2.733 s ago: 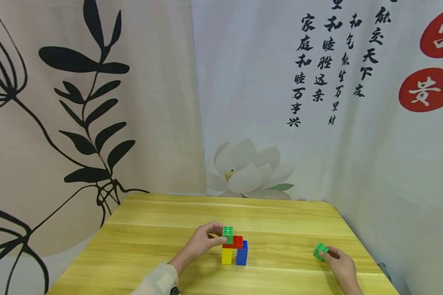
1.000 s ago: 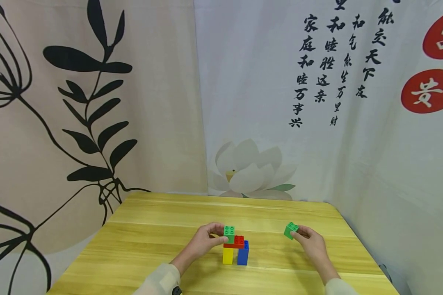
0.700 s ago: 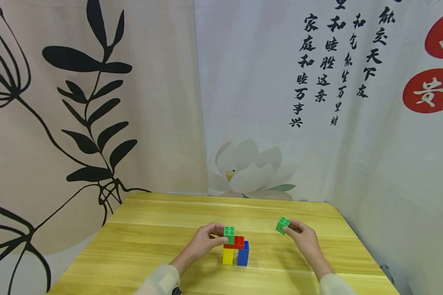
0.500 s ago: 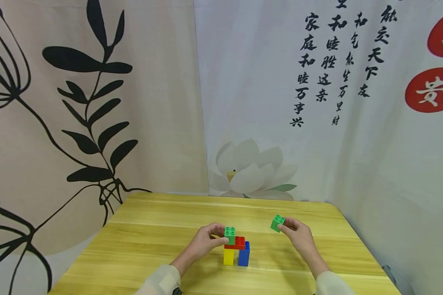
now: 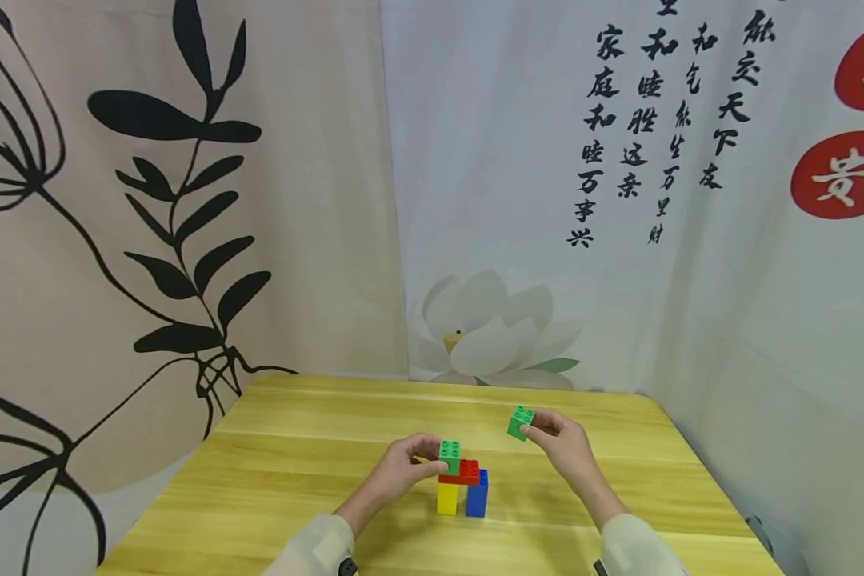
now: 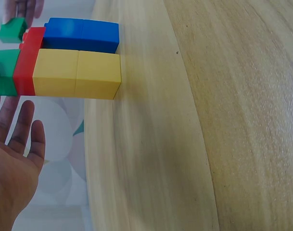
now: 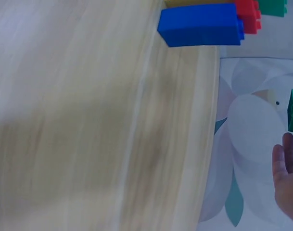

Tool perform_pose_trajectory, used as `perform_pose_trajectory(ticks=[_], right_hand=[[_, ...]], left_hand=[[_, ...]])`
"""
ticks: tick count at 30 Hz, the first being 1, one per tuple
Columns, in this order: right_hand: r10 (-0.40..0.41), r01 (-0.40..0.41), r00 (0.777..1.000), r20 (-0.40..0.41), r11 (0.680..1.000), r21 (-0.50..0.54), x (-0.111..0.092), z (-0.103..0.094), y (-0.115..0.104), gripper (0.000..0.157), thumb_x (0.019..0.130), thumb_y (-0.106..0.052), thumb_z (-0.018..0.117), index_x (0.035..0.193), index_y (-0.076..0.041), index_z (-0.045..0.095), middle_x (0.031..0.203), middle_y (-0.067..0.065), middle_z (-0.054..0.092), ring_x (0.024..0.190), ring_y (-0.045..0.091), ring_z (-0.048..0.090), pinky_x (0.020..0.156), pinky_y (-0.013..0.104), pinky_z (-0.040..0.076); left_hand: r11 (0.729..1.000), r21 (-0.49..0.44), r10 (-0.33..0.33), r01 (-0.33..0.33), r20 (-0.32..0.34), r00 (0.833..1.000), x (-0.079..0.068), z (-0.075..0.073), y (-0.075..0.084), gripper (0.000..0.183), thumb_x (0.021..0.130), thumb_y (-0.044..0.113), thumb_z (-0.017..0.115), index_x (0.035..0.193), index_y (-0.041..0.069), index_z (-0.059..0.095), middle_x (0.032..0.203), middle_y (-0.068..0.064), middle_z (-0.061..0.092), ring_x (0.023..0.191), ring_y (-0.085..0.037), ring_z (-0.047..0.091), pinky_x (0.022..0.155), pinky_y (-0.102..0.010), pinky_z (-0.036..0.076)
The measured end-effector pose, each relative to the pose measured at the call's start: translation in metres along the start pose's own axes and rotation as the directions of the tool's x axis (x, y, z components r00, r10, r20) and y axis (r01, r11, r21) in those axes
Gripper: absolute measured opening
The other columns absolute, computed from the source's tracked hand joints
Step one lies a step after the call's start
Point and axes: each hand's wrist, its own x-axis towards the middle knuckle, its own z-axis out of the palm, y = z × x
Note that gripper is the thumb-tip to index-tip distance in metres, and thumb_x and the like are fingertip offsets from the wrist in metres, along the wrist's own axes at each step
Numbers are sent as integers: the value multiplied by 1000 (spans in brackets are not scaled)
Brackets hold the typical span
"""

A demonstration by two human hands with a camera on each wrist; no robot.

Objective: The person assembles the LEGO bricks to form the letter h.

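Note:
A small building-block structure stands on the wooden table. Its legs are a yellow stack (image 5: 447,499) and a blue stack (image 5: 478,494), each of two blocks in the left wrist view, with a gap between. A red block (image 5: 470,472) lies across the yellow side toward the blue one, whose studs show at the right. On the red block's left end sits a green block (image 5: 450,454), pinched by my left hand (image 5: 400,474) between thumb and fingers. My right hand (image 5: 567,450) pinches a second green block (image 5: 520,422), tilted, in the air right of and above the structure.
The light wooden table (image 5: 317,448) reaches back to a cloth backdrop (image 5: 317,240) printed with plants, a pale flower and characters. Pale sleeves (image 5: 637,544) cover both forearms.
My right hand has carried its green block from the table's right side leftward and up, close to the structure. My left hand keeps its hold on the top green block.

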Motion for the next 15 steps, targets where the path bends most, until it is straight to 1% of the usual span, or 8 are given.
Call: perform_pose_trajectory(ticks=[6, 10, 15], right_hand=[[-28, 28, 1000, 3, 1000, 4, 1, 9, -12, 49, 87, -35, 74, 128, -9, 63, 117, 9, 68, 105, 18, 65, 90, 34, 55], [-49, 49, 999, 16, 999, 1, -1, 14, -20, 49, 88, -32, 74, 128, -5, 62, 117, 11, 68, 104, 19, 65, 89, 34, 55], [-59, 59, 997, 39, 998, -3, -2, 22, -29, 48, 88, -31, 74, 128, -7, 63, 116, 9, 69, 104, 18, 65, 90, 34, 55]], left_hand=[[1000, -11, 6, -6, -2, 1000, -1, 0, -2, 37, 89, 34, 72, 118, 13, 65, 109, -4, 69, 100, -20, 59, 80, -28, 50], [1000, -16, 9, -9, -1, 1000, 0, 0, -3, 36, 89, 34, 72, 118, 14, 65, 109, -4, 69, 101, -21, 59, 80, -28, 50], [1000, -15, 8, -8, 0, 1000, 0, 0, -2, 37, 88, 36, 73, 118, 15, 65, 109, -3, 69, 101, -20, 60, 81, -29, 50]])
